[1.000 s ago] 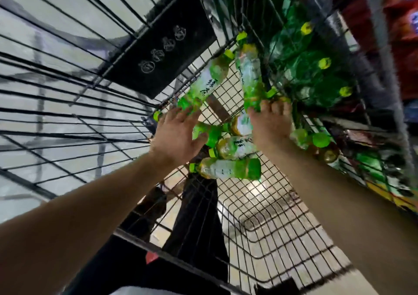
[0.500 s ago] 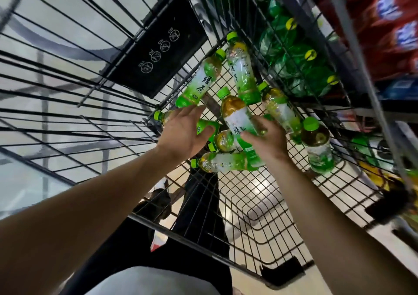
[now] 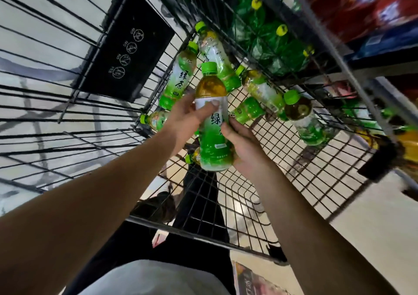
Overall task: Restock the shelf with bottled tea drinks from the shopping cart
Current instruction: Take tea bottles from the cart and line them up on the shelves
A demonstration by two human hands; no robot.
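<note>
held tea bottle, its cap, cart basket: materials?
Green-labelled tea bottle held by left hand and right hand: likely clear glossy plastic; amber tea shows through above the printed film sleeve. Lime-green screw cap: opaque plastic, apparently ribbed. Dark wire cart basket: probably coated metal grid, mostly matte.

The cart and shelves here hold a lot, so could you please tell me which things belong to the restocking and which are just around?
Part of the job:
- tea bottle held by left hand and right hand
- loose tea bottles lying in the shopping cart

Just around:
- black seat flap with warning icons
- dark green yellow-capped bottles beyond the wires
- red packages
</note>
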